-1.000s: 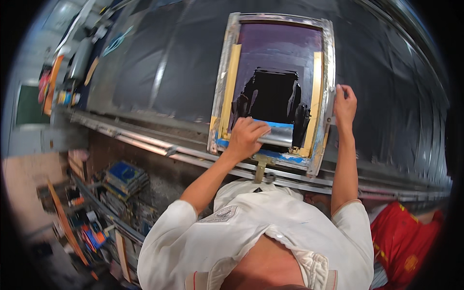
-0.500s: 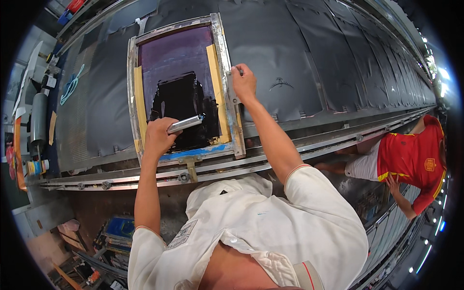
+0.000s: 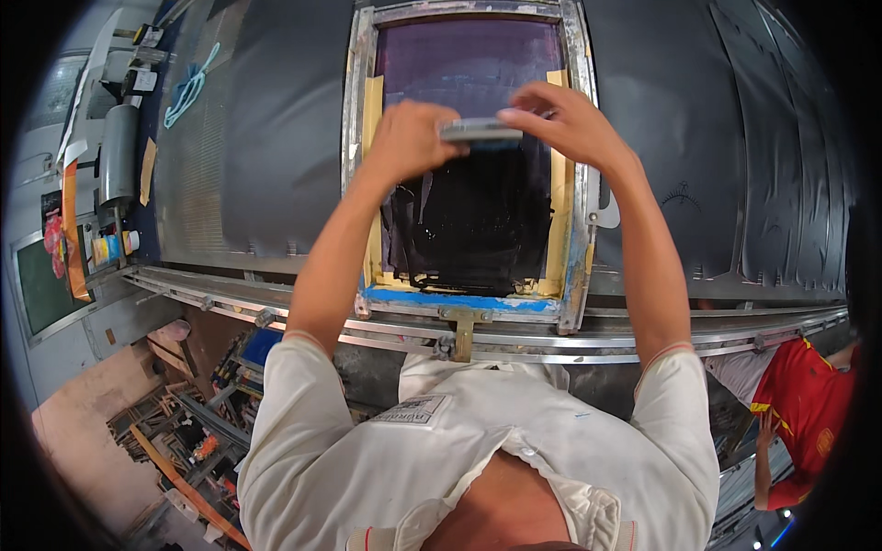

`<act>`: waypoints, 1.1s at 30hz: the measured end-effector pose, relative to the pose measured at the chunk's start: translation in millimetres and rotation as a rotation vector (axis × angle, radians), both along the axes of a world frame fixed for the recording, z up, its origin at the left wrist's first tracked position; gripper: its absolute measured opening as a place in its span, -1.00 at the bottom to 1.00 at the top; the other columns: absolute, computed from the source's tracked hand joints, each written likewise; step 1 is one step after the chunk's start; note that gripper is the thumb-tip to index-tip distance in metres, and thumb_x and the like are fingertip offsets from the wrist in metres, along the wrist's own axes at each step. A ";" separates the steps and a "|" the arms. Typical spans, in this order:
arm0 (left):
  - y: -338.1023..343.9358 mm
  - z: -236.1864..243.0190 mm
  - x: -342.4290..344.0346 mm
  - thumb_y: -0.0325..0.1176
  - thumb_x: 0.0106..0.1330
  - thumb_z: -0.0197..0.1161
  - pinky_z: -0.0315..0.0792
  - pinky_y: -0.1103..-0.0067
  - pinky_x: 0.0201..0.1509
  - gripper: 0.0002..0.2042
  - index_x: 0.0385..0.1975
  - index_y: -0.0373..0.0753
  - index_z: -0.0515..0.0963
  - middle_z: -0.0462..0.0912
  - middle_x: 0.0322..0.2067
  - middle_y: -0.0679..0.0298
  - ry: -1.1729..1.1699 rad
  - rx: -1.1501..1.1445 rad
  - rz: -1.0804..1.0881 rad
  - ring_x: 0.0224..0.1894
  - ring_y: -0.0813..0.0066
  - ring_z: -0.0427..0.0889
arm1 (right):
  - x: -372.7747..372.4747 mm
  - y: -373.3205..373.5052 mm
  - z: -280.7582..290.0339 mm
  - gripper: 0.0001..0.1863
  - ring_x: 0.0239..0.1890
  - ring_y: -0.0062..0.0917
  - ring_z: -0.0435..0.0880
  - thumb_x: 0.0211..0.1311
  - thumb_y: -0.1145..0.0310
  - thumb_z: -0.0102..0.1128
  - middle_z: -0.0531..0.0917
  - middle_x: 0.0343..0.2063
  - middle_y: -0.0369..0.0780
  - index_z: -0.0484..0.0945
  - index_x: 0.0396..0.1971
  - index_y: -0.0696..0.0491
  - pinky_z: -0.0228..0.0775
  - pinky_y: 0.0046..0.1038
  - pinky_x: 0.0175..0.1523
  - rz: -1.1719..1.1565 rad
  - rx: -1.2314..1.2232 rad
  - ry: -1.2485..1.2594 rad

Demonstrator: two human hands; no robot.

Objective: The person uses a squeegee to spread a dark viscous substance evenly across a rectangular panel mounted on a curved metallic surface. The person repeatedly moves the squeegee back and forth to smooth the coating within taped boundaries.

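Note:
My left hand (image 3: 413,140) is closed around the left end of a metal-handled squeegee (image 3: 482,130), held level across a screen-printing frame (image 3: 577,184) and blurred by motion. Reaching in at the squeegee's right end is my right hand (image 3: 571,124), thumb over the bar and fingers spread apart beyond it. Under both hands, the purple mesh (image 3: 469,60) shows at the far part of the frame. Black ink (image 3: 478,216) covers the nearer part. Tan tape (image 3: 557,230) lines the sides, and blue tape (image 3: 459,299) runs along the near edge.
Black sheets (image 3: 285,138) cover the long table; one printed sheet (image 3: 682,197) lies right of the frame. A metal rail (image 3: 625,345) runs along the near edge, with a brass-coloured bracket (image 3: 465,332). A person in a red shirt (image 3: 808,399) stands at right.
My right hand has left the frame's right side and come to the squeegee's right end. My left hand has carried the squeegee toward the far part. The view has shifted, moving the frame rightward.

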State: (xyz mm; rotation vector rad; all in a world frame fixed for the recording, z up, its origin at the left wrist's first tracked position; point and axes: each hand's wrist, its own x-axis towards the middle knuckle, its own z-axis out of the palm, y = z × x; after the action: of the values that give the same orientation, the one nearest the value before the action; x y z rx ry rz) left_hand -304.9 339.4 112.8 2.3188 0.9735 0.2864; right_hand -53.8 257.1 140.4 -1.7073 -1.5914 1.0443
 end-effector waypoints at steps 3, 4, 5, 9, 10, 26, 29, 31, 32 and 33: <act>20.4 -2.5 11.7 -0.13 0.00 0.59 0.56 0.25 -0.18 -0.75 -0.35 -0.04 0.77 0.76 -0.43 0.14 0.102 -0.032 -0.002 -0.29 0.00 0.73 | -22.1 32.3 -5.6 -0.57 -0.25 -0.08 0.73 0.18 0.08 0.49 0.74 -0.33 -0.01 0.66 -0.21 0.17 0.52 -0.19 -0.15 0.303 -0.100 -0.358; 20.9 -3.4 15.9 -0.13 -0.01 0.59 0.56 0.24 -0.18 -0.75 -0.35 -0.04 0.78 0.76 -0.43 0.15 0.113 -0.035 -0.018 -0.29 0.00 0.72 | -19.6 33.2 -14.6 -0.60 -0.25 -0.05 0.72 0.17 0.12 0.49 0.73 -0.34 0.00 0.66 -0.22 0.16 0.52 -0.17 -0.14 0.296 -0.066 -0.376; 22.8 -6.6 17.4 -0.14 -0.02 0.59 0.56 0.23 -0.18 -0.76 -0.36 -0.02 0.77 0.76 -0.42 0.16 0.078 0.004 -0.015 -0.29 0.01 0.73 | -22.6 35.1 -26.3 -0.63 -0.25 -0.02 0.72 0.16 0.16 0.49 0.73 -0.36 0.01 0.66 -0.23 0.15 0.52 -0.15 -0.13 0.279 -0.029 -0.404; -0.9 -18.3 11.1 -0.17 -0.01 0.59 0.58 0.26 -0.17 -0.76 -0.35 -0.05 0.77 0.77 -0.40 0.17 0.002 0.033 -0.015 -0.29 0.03 0.74 | -31.4 6.5 -37.1 -0.72 -0.25 0.05 0.70 0.11 0.27 0.48 0.73 -0.37 0.02 0.67 -0.25 0.09 0.52 -0.06 -0.12 0.211 -0.015 -0.452; -21.8 -21.8 5.2 -0.19 -0.01 0.59 0.57 0.30 -0.17 -0.74 -0.34 -0.11 0.76 0.77 -0.39 0.16 -0.013 0.029 -0.023 -0.29 0.02 0.73 | -38.1 -15.5 -36.6 -0.73 -0.27 0.05 0.70 0.10 0.27 0.48 0.73 -0.39 0.02 0.67 -0.27 0.09 0.53 -0.06 -0.13 0.197 -0.007 -0.440; 24.7 -30.6 39.7 -0.15 -0.02 0.56 0.51 0.26 -0.15 -0.77 -0.42 -0.07 0.74 0.75 -0.47 0.20 -0.029 0.164 -0.118 -0.31 0.04 0.72 | -1.3 26.4 -33.2 -0.73 -0.25 -0.03 0.75 0.10 0.24 0.48 0.76 -0.39 -0.02 0.72 -0.26 0.07 0.55 -0.14 -0.10 0.243 -0.015 -0.460; 23.2 -24.1 38.0 -0.15 -0.02 0.56 0.55 0.26 -0.19 -0.75 -0.40 -0.09 0.75 0.75 -0.46 0.17 -0.030 0.127 -0.084 -0.32 0.01 0.72 | -7.4 26.9 -24.4 -0.75 -0.26 -0.06 0.76 0.08 0.30 0.49 0.76 -0.40 -0.01 0.71 -0.27 0.09 0.56 -0.17 -0.10 0.168 -0.127 -0.407; 24.4 -23.4 40.3 -0.14 -0.01 0.56 0.55 0.27 -0.20 -0.76 -0.42 -0.10 0.73 0.74 -0.47 0.17 -0.042 0.144 -0.085 -0.33 0.01 0.71 | -5.4 28.0 -26.3 -0.75 -0.27 -0.07 0.77 0.07 0.31 0.50 0.76 -0.40 -0.01 0.71 -0.27 0.09 0.56 -0.18 -0.11 0.168 -0.078 -0.402; 26.1 -21.4 41.9 -0.14 -0.01 0.56 0.55 0.27 -0.20 -0.75 -0.43 -0.11 0.72 0.74 -0.48 0.17 -0.054 0.161 -0.086 -0.33 0.00 0.71 | -3.9 29.0 -24.5 -0.75 -0.28 -0.08 0.77 0.07 0.32 0.50 0.76 -0.40 0.00 0.71 -0.27 0.08 0.56 -0.18 -0.11 0.166 -0.047 -0.406; 22.4 -21.1 40.1 -0.14 0.00 0.56 0.53 0.27 -0.19 -0.76 -0.45 -0.10 0.71 0.74 -0.46 0.19 -0.067 0.161 -0.097 -0.32 0.01 0.71 | -5.4 24.9 -23.5 -0.75 -0.28 -0.07 0.77 0.07 0.31 0.50 0.76 -0.40 0.00 0.71 -0.27 0.08 0.57 -0.18 -0.12 0.166 -0.042 -0.409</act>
State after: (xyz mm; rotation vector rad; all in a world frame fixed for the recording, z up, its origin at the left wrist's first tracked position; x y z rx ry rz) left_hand -264.7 361.9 91.7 2.4763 0.8294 0.4135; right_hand -59.2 282.0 116.9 -1.9336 -2.0060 0.8444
